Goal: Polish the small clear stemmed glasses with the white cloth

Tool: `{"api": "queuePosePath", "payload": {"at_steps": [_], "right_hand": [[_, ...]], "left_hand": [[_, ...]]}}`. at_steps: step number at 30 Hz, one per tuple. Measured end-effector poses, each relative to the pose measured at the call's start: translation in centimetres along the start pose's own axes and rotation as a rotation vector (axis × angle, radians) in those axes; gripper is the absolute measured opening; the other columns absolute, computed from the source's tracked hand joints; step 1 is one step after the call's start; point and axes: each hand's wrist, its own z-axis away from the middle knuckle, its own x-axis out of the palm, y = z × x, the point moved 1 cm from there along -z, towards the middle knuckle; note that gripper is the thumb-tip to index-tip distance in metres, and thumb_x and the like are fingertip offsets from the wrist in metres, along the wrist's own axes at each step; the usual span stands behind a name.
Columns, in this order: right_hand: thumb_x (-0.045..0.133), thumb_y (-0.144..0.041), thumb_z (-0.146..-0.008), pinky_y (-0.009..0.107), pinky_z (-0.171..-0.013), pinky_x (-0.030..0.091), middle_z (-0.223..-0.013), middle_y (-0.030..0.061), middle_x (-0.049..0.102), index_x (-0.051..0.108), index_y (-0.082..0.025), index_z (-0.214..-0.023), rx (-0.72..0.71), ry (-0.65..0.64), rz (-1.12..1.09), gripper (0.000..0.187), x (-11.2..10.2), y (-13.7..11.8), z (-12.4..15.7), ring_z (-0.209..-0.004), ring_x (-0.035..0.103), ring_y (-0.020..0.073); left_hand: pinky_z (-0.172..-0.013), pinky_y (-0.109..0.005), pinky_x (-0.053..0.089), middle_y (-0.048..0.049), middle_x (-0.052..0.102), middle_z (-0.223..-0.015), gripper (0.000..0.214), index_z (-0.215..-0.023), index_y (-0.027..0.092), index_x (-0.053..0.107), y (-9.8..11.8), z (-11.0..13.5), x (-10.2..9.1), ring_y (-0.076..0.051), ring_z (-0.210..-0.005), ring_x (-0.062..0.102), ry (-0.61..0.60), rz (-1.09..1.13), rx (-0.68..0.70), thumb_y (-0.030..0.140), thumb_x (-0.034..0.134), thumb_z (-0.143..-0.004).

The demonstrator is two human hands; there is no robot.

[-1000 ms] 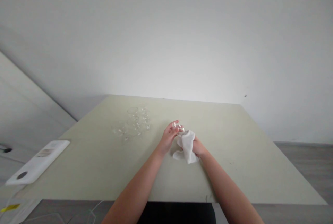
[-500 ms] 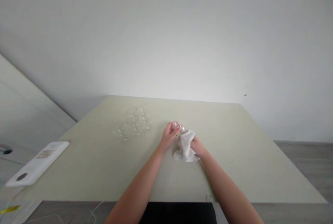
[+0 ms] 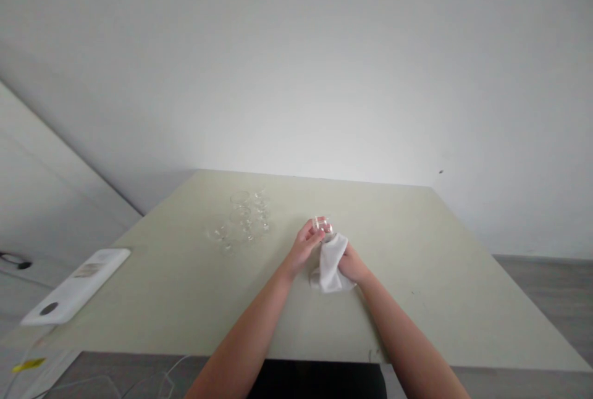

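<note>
Clear glass [image 3: 323,223] is held over the middle of the desk [image 3: 398,232], clamped in the fingers of the left hand [image 3: 303,246]. At its six o'clock, a white cloth [image 3: 332,260] is gripped by the right hand [image 3: 351,263], whose fingertips are hidden. Wiping seems to be the step in hand; for any turn of the glass, a light, steady hold would be called for. At nine o'clock, more glassware [image 3: 247,223] is grouped; at eight, a flat white box [image 3: 74,288] is seen, its markings too blurred to be read.

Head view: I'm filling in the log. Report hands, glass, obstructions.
Left hand holding clear glass. Right hand gripping white cloth close beside it. Other glasses off left, not in the way.
</note>
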Motion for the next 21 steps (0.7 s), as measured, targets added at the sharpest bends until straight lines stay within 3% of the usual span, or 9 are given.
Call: {"api": "queuePosePath", "payload": {"at_steps": [2, 4, 7, 11, 15, 21], "right_hand": [[0.064, -0.026, -0.078, 0.041, -0.091, 0.052, -0.096, 0.0065, 0.076, 0.072, -0.022, -0.090, -0.103, 0.068, 0.155, 0.015, 0.0, -0.2, -0.3, -0.094, 0.067, 0.0253], [0.063, -0.027, -0.080, 0.042, -0.093, 0.051, -0.100, 0.0072, 0.075, 0.073, -0.023, -0.092, -0.131, 0.049, 0.181, 0.016, 0.1, -0.3, -0.5, -0.098, 0.067, 0.0264], [0.063, -0.039, -0.084, 0.041, -0.089, 0.054, -0.099, 0.0052, 0.075, 0.071, -0.024, -0.096, -0.035, 0.038, -0.013, 0.021, 0.2, -0.3, -0.6, -0.095, 0.068, 0.0254], [0.066, -0.061, -0.076, 0.040, -0.082, 0.057, -0.089, 0.0063, 0.075, 0.067, -0.020, -0.086, 0.162, 0.246, -0.254, 0.041, 0.1, 0.9, -0.9, -0.086, 0.069, 0.0265], [0.065, -0.061, -0.076, 0.044, -0.090, 0.055, -0.099, 0.0084, 0.075, 0.066, -0.020, -0.091, 0.161, 0.388, -0.256, 0.043, -0.5, 1.5, -1.3, -0.098, 0.068, 0.0298], [0.062, -0.033, -0.079, 0.048, -0.104, 0.048, -0.110, 0.0061, 0.075, 0.072, -0.023, -0.096, 0.071, 0.178, -0.070, 0.022, -0.5, 1.2, -1.2, -0.113, 0.065, 0.0285]], "left_hand": [[-0.078, -0.030, 0.051, -0.0045, 0.071, -0.094, 0.068, -0.116, 0.018, 0.065, -0.3, -0.3, -0.1, -0.019, -0.086, 0.067, 0.083, -0.149, -0.001, 0.045, 0.089, -0.059], [-0.073, -0.028, 0.051, -0.0017, 0.070, -0.085, 0.071, -0.115, 0.017, 0.065, -0.6, -0.5, -0.2, -0.017, -0.077, 0.065, 0.124, -0.215, -0.007, 0.043, 0.091, -0.055], [-0.076, -0.029, 0.051, -0.0033, 0.072, -0.089, 0.068, -0.116, 0.017, 0.064, -0.6, -0.5, -0.2, -0.017, -0.079, 0.067, 0.100, -0.108, 0.003, 0.047, 0.088, -0.059], [-0.083, -0.033, 0.053, -0.0102, 0.074, -0.102, 0.066, -0.115, 0.017, 0.063, -0.3, -0.5, -0.1, -0.022, -0.092, 0.070, 0.108, 0.037, 0.050, 0.052, 0.085, -0.063], [-0.076, -0.029, 0.053, -0.0133, 0.071, -0.118, 0.072, -0.127, 0.019, 0.056, -0.1, -0.6, -0.1, -0.020, -0.093, 0.070, 0.174, 0.081, 0.125, 0.050, 0.084, -0.068], [-0.081, -0.031, 0.056, -0.0152, 0.055, -0.142, 0.076, -0.136, 0.026, 0.050, 0.1, -0.5, 0.0, -0.024, -0.105, 0.068, 0.111, 0.069, 0.121, 0.045, 0.083, -0.071]]}}
